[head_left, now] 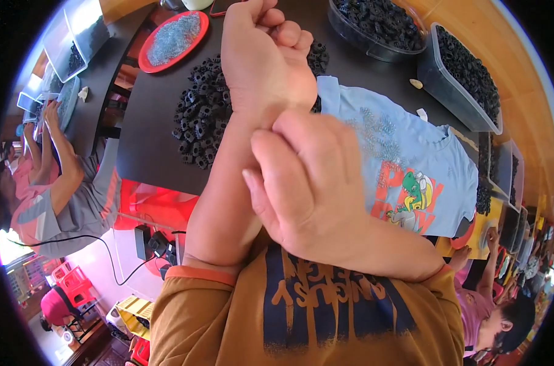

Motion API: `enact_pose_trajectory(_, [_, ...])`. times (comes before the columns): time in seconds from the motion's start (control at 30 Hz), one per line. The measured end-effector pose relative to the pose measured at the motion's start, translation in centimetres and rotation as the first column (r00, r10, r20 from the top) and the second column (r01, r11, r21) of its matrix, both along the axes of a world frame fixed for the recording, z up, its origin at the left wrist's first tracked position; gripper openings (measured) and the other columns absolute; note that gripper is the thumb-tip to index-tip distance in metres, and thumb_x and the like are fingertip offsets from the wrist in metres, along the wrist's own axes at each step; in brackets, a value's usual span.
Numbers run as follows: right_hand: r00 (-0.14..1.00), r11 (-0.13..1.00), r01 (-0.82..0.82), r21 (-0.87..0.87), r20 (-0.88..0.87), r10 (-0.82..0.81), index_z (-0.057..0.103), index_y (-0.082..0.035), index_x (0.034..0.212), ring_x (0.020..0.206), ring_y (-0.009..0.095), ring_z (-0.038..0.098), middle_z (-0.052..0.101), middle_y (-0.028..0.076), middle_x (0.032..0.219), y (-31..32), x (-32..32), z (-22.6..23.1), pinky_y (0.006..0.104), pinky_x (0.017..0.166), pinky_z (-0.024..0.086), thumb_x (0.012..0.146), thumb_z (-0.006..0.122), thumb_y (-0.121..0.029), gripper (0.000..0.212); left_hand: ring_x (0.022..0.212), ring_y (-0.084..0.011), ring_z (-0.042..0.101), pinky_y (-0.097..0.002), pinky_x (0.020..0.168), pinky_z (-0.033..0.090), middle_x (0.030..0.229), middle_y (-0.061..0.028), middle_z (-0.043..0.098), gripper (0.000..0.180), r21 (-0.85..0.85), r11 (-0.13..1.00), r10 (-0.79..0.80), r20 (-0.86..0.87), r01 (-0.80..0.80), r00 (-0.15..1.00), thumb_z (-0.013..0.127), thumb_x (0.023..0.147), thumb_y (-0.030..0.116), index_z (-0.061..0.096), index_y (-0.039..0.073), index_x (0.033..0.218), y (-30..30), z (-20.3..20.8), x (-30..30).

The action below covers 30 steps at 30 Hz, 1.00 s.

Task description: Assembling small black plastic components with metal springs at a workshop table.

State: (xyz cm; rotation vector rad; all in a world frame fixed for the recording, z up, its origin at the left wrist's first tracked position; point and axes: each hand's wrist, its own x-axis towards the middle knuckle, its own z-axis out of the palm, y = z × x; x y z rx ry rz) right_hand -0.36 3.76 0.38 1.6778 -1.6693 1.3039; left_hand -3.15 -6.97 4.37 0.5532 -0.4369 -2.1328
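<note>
The loosely curled left hand (266,61) is pointing to twelve o'clock, maybe giving the bent right hand (313,177) its arm (219,201).

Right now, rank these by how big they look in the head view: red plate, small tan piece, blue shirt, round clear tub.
Largest to smallest:
1. Blue shirt, partly covered
2. Round clear tub
3. Red plate
4. Small tan piece
</note>
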Motion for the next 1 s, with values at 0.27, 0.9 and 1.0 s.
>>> enact_pose_trajectory(0.27, [0.999,0.997,-0.021,0.07,0.051,0.018,0.05,0.003,0.111,0.089,0.034,0.051,0.049,0.018,0.108,0.8,0.0,-0.2,0.0414,0.076,0.041,0.064,0.071,-0.007,0.052,0.044,-0.01,0.036,-0.0249,0.048,0.031,0.058,0.0029,0.045,0.008,0.051,0.999,-0.016,-0.027,0.018,0.999,0.052,0.084,0.014,0.053,0.008,0.078,-1.0,-1.4,0.0])
enact_pose_trajectory(0.9, [0.999,0.994,-0.023,0.11,0.05,0.018,0.051,0.004,0.107,0.085,0.033,0.05,0.05,0.019,0.103,0.3,0.1,-0.2,0.0399,0.072,0.042,0.063,0.069,-0.003,0.048,0.053,-0.0103,0.039,-0.0268,0.054,0.035,0.065,-0.0004,0.046,0.013,0.03,0.999,-0.013,-0.091,0.016,0.996,0.053,0.081,0.014,0.051,0.004,0.088,-1.5,-4.9,0.1])
enact_pose_trajectory(1.0, [0.987,0.976,-0.119,0.185,0.128,0.097,0.053,0.006,0.1,0.087,0.033,0.05,0.049,0.019,0.102,1.3,1.3,-1.4,0.0391,0.077,0.044,0.054,0.064,-0.011,0.05,0.054,-0.0114,0.035,-0.029,0.057,0.034,0.068,-0.0003,0.043,0.01,0.061,0.998,0.002,-0.083,0.003,0.997,0.053,0.079,0.012,0.051,0.005,0.085,-1.7,-5.4,0.3])
